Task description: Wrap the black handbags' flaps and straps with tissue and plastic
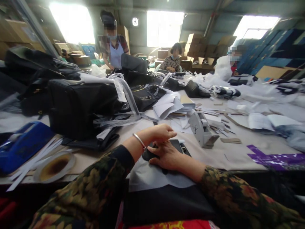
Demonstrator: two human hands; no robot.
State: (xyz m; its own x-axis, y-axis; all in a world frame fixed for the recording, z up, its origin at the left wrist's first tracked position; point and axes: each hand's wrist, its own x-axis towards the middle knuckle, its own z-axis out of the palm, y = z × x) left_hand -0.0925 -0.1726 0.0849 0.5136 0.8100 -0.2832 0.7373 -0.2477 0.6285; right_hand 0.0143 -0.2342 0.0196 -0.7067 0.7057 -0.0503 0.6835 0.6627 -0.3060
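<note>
My left hand (160, 133) hovers over a small black bag (177, 145) at the table's near edge, its fingers stretched out and close together. My right hand (166, 156) lies on the same black bag, fingers curled over its left end. A white sheet (147, 176) is spread under the bag, over a dark piece in front of me. A silver bangle (139, 140) sits on my left wrist. Both sleeves are dark with a flower print.
A grey tape dispenser (202, 128) stands just beyond my hands. Large black bags (76, 105) pile up at the left, a tape roll (54, 165) and a blue object (21, 144) nearer. Purple tape strips (271, 157) lie right. Three people work at the far side.
</note>
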